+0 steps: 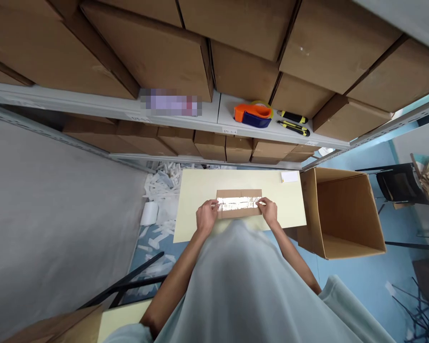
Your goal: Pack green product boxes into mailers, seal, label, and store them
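Note:
A small flat brown cardboard piece [239, 193] lies on the pale yellow table [196, 183], with a shiny strip of clear tape [238, 203] running along its middle. At the strip's left end is my left hand [206, 215], its thumb and fingers pinched together at the cardboard's edge. My right hand [269, 210] pinches at the strip's right end in the same way. Whatever lies between the fingertips is too small to make out.
Above the table, a shelf [207, 112] holds cardboard boxes, an orange and blue tape dispenser [253, 115] and yellow-black cutters [293, 122]. A large open carton [346, 214] stands right of the table. A white label stack [289, 176] lies at the table's back right. Paper scraps [164, 183] cover the floor at left.

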A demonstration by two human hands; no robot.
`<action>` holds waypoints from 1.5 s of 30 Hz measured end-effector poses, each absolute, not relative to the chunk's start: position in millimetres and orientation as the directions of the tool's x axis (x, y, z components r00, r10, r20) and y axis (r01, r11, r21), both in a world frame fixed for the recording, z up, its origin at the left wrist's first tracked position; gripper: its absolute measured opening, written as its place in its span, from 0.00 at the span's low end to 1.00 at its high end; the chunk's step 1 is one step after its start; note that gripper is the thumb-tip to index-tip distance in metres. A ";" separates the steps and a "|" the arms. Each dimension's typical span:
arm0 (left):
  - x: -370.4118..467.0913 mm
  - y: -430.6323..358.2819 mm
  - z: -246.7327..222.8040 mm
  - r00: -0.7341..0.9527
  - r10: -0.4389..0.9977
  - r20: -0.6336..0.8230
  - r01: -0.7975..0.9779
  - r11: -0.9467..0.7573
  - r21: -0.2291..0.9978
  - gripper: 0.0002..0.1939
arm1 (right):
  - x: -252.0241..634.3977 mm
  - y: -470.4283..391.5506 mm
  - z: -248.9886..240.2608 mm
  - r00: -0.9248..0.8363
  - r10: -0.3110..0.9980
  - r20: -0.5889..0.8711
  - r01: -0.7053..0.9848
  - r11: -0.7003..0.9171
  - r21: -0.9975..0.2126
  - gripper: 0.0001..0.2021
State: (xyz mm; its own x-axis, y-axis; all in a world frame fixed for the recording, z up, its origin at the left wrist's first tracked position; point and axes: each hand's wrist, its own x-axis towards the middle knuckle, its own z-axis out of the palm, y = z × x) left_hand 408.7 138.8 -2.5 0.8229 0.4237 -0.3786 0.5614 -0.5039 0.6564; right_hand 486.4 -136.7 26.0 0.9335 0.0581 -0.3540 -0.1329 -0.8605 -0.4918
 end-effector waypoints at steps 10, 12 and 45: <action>450.0 164.3 1.1 0.920 0.313 -0.235 0.390 -0.687 0.613 0.08 | 551.3 -97.2 72.1 0.931 0.252 -0.263 0.198 -0.957 -0.214 0.04; 482.5 162.2 26.3 0.947 0.311 -0.075 0.276 -0.675 0.685 0.10 | 592.4 -78.3 104.7 0.934 0.341 -0.108 0.312 -0.924 -0.223 0.09; 388.4 91.6 130.0 0.843 0.509 0.175 -0.081 -0.200 0.976 0.11 | 478.8 -42.6 150.0 0.860 0.510 -0.028 0.103 -0.228 -0.968 0.34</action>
